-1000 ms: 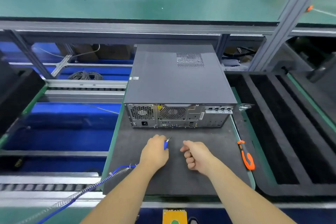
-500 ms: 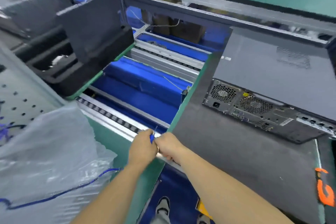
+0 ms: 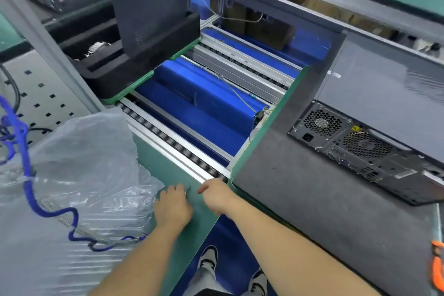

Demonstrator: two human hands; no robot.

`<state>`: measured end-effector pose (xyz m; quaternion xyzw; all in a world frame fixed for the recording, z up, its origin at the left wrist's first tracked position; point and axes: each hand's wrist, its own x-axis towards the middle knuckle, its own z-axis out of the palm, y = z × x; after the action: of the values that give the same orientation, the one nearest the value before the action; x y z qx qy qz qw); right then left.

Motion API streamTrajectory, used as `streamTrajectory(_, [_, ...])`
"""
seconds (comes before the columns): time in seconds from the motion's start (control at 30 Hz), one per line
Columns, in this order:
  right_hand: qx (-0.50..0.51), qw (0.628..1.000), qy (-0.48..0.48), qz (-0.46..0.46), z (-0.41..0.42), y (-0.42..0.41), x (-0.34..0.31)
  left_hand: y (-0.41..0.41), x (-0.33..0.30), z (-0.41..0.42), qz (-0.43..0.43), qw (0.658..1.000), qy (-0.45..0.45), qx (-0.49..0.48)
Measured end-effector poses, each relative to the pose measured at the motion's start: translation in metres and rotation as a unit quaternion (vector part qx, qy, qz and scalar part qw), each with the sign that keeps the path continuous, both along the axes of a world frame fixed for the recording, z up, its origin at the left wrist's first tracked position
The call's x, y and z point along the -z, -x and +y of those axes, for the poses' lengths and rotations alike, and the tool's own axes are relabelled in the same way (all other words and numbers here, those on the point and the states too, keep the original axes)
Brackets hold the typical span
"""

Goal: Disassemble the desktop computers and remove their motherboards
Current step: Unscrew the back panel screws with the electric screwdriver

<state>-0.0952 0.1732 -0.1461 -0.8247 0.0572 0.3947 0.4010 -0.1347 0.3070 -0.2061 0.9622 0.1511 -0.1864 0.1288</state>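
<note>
A dark grey desktop computer point(image 3: 384, 108) is seen lying flat on a grey mat point(image 3: 324, 211) at the right side of the table, its rear panel with fan grilles and ports turned toward the table's near edge. The left hand point(image 3: 173, 206) is placed on the green table point(image 3: 168, 166) just beside the near-left corner of the mat; its fingers are curled around a small tool, of which only a thin dark metal tip point(image 3: 188, 189) can be seen past the knuckles. A blue coiled cord point(image 3: 48, 211) is draped across a sheet of clear plastic wrap point(image 3: 84, 163) at the left. The right hand point(image 3: 216, 194) is held just beside the left, apart from it, with fingers loosely curled; whether anything is pinched in it cannot be told. An orange-handled tool point(image 3: 437, 267) is visible at the mat's right edge, partly cut off. Beyond the hands, blue bins are seen beneath roller rails point(image 3: 173, 142), and a black foam tray point(image 3: 134, 65) carrying an upright dark panel point(image 3: 151, 5) sits toward the far left.
</note>
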Motion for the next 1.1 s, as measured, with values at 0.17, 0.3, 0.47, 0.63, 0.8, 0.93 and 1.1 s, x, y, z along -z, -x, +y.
streamTrajectory(0.17, [0.267, 0.932, -0.227, 0.086, -0.039, -0.017, -0.036, -0.047, -0.052, -0.051, -0.177, 0.966, 0.184, -0.038])
streamTrajectory(0.3, [0.430, 0.821, -0.366, 0.087, -0.125, -0.026, -0.054, -0.081, -0.091, -0.134, -0.159, 0.939, 0.303, 0.024])
streamTrajectory(0.47, [0.567, 0.753, -0.334, -0.002, -0.271, 0.020, -0.055, -0.079, -0.091, -0.252, -0.080, 0.925, 0.279, 0.246])
streamTrajectory(0.63, [0.737, 0.624, -0.223, -0.135, -0.414, 0.087, -0.056, -0.053, -0.087, -0.353, -0.002, 0.871, 0.255, 0.419])
streamTrajectory(0.8, [0.821, 0.528, -0.169, -0.138, -0.510, 0.119, -0.037, -0.047, -0.074, -0.391, 0.067, 0.870, 0.201, 0.445])
streamTrajectory(0.93, [0.827, 0.529, -0.170, -0.086, -0.546, 0.122, -0.019, -0.058, -0.071, -0.401, 0.094, 0.869, 0.197, 0.443])
streamTrajectory(1.1, [0.793, 0.591, -0.135, -0.059, -0.547, 0.115, -0.019, -0.064, -0.092, -0.410, 0.113, 0.832, 0.211, 0.501])
